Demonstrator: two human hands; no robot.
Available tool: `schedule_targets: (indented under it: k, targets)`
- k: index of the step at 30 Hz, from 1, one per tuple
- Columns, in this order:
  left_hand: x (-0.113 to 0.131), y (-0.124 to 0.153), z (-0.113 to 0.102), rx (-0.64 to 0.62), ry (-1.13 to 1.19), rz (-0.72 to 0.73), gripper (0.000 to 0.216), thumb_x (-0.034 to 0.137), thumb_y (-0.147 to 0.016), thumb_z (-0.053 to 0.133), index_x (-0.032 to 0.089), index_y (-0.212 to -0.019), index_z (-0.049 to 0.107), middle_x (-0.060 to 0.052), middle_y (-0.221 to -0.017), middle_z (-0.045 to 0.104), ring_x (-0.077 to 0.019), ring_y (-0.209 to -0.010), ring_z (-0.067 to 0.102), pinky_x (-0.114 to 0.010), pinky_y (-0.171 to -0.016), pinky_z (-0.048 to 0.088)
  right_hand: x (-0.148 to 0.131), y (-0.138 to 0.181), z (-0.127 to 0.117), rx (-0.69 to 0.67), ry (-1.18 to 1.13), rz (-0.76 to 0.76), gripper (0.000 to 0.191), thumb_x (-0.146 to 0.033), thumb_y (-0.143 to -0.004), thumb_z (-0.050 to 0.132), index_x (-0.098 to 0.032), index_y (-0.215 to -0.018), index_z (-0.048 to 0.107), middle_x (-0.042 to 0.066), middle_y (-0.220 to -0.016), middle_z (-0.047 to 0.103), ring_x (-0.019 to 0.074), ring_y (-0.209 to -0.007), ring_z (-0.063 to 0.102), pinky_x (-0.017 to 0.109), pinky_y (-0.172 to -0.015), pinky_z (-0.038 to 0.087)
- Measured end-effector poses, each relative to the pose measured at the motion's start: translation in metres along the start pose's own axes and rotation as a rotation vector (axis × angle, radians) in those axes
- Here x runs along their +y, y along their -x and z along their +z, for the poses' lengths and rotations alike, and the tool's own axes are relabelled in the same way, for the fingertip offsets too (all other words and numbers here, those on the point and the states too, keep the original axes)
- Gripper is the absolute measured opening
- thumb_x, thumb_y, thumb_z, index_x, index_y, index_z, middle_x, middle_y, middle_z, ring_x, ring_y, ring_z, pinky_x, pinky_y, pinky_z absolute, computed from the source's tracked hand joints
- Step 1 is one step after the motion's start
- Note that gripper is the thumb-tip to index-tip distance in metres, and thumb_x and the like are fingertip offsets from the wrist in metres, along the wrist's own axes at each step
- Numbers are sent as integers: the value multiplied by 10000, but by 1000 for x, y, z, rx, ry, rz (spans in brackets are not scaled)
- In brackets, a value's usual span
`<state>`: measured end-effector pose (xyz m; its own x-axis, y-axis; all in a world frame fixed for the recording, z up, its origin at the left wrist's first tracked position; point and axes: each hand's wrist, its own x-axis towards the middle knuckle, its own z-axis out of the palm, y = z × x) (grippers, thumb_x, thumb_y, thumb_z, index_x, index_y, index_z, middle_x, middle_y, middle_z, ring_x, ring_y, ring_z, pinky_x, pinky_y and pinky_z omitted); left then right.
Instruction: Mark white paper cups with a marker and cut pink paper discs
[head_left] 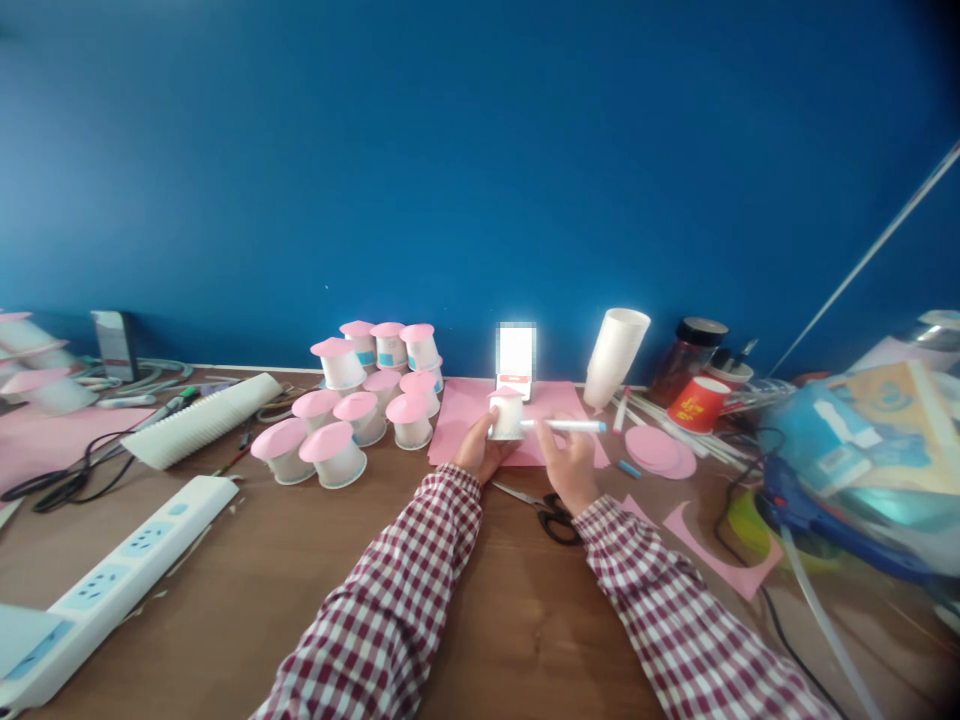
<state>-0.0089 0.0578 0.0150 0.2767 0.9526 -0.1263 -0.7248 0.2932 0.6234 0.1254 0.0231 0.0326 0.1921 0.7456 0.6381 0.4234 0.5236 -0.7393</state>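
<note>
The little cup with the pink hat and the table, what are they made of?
The little cup in the left hand looks like matte white paper; its pink hat, thin flat card or paper. The table looks like brown wood, with faint grain.

At the centre of the frame the left hand [480, 450] holds a cup [507, 415] above a sheet of paper [461, 410], with the right hand [571, 470] and its marker [570, 425] just to the right. Scissors [544, 508] lie on the table just below the hands. A cluster of capped cups [360, 400] stands to the left, a power strip [112, 580] lies at lower left, and paper discs [656, 450] lie to the right.
</note>
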Motion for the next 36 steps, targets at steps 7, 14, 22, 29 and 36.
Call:
schedule_targets:
  k: [7, 14, 22, 29, 36]
  targets:
    - [1, 1, 0, 3, 14, -4, 362, 332, -802, 577, 99, -1078, 558, -119, -942, 635, -202, -861, 606, -338, -808, 503, -1, 0, -1, 8, -1, 4, 145, -312, -811, 541, -182, -770, 591, 31, -751, 641, 171, -721, 599, 297, -698, 485]
    - [1, 1, 0, 2, 29, -7, 354, 324, -800, 574, 95, -1069, 556, -109, -908, 629, -197, -833, 607, -335, -790, 505, -1, -1, -2, 24, 14, 6, 134, -292, -818, 531, -184, -762, 590, 24, -732, 635, 158, -702, 588, 279, -684, 485]
    - [2, 3, 4, 15, 39, -8, 345, 310, -806, 562, 98, -1079, 546, -110, -897, 629, -204, -832, 609, -344, -773, 508, 1, -1, -3, 40, 36, 29, 153, -302, -818, 536, -171, -767, 596, 27, -727, 640, 159, -696, 596, 274, -681, 487]
    - [3, 5, 5, 31, 33, -13, 344, 309, -801, 566, 101, -1074, 548, -110, -898, 628, -213, -836, 609, -350, -770, 510, 5, -1, -2, 64, 59, 45, 166, -313, -812, 546, -162, -784, 609, 44, -744, 652, 170, -710, 610, 282, -689, 490]
    - [2, 2, 3, 27, 39, -16, 362, 317, -792, 578, 93, -1075, 548, -113, -899, 626, -206, -825, 607, -351, -771, 512, 6, -1, -2, 76, 72, 57, 180, -325, -809, 554, -158, -786, 616, 58, -754, 666, 183, -726, 623, 290, -694, 495]
